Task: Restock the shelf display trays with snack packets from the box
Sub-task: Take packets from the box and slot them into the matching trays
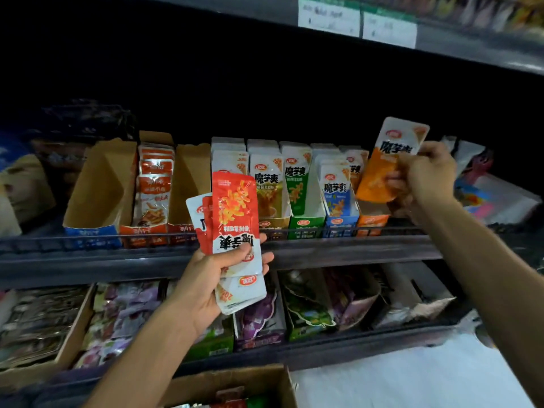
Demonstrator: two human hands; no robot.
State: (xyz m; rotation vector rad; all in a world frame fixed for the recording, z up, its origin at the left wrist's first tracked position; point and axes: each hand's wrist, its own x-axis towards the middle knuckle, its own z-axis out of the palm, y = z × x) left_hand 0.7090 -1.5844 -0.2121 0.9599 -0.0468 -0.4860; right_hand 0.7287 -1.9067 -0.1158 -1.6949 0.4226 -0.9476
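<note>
My left hand point(215, 278) grips a fanned bunch of red and white snack packets point(235, 219), held upside down in front of the middle shelf's rail. My right hand point(424, 178) pinches one orange and white packet point(388, 160) upright above the orange display tray point(372, 220) at the right end of the row. Beside that tray stand the blue tray point(338, 222), the green tray point(306, 223) and a yellow-brown tray point(272, 223), each holding upright packets. The cardboard box point(235, 384) sits at the bottom edge with a few packets showing inside.
Left on the same shelf are an open brown tray point(100, 187) with a blue front, a tray of orange packets point(153, 187) and another brown tray point(188, 184). A wire rail point(294, 231) runs along the shelf front. The lower shelf holds purple and green snack trays.
</note>
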